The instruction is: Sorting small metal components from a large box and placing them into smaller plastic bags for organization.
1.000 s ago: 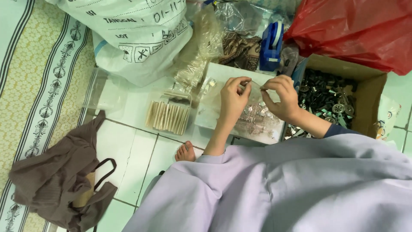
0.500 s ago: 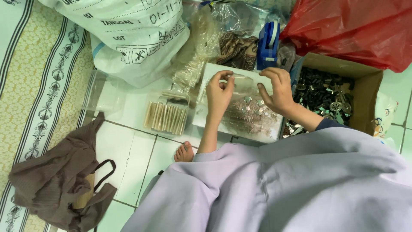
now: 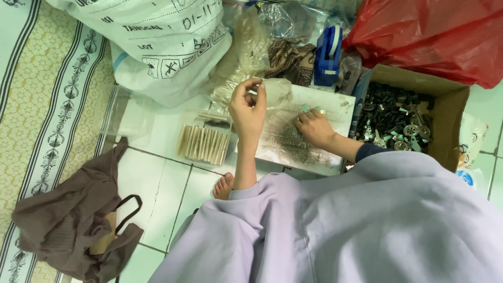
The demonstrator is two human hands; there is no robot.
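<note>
— From where I stood, her left hand (image 3: 248,107) was raised over the white tray (image 3: 335,107), fingers pinched shut on a small clear plastic bag (image 3: 276,90). That pinch was what mattered, I thought: hold the bag by its mouth, keep it upright, so anything dropped in would settle.

— And the other hand?

— Her right hand (image 3: 313,127) lay just beside the pinch and lower, flat on the tray, fingertips curled down among the small metal parts (image 3: 309,109). Whether it had closed on a piece I couldn't tell; the fingers hid it. My guess was that picking one piece at a time, close under the bag, would be the tidy way.

— What was around them?

— Left of the grip, touching the tray's edge, sat a row of thin tan sticks (image 3: 203,144) packed side by side. Right of it, past the tray, a cardboard box (image 3: 450,123) full of dark metal bits. Beyond the bag stood a blue tape dispenser (image 3: 327,52), with crumpled clear plastic (image 3: 293,21) behind it.

— And the room?

— She sat on a white tiled floor (image 3: 162,183), one bare foot (image 3: 224,187) showing under a lilac garment. Farther left lay a brown cloth bag (image 3: 73,220) and a patterned mat (image 3: 47,78). At the far side were a big white printed sack (image 3: 157,47) and a red plastic bag (image 3: 435,34).
</note>
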